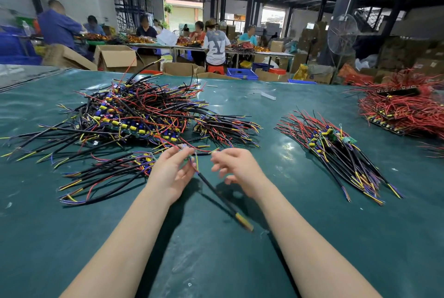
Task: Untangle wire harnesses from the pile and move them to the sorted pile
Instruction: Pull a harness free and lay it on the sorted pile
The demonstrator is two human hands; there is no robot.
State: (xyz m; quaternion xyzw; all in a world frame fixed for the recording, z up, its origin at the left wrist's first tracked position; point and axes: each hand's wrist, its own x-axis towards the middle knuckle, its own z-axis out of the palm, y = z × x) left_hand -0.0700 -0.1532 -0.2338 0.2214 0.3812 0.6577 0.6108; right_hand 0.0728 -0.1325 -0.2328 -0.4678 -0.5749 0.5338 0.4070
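Sorting looks well short of done: the tangled pile [134,110] is large, and the sorted pile [336,151] at right is smaller. The left hand [171,172] pinches one harness [216,192] by its thin coloured leads, its stiff black sheath hanging blurred above the glossy green counter [216,261]. The right hand [236,168] has its fingers [219,159] loosely curled; whether they hold a wire tip I cannot tell.

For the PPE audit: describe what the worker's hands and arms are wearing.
No gloves on the left hand or right hand. No ring, watch or wristband shows. Left forearm and right forearm are bare to the frame's edge; no sleeve in view.
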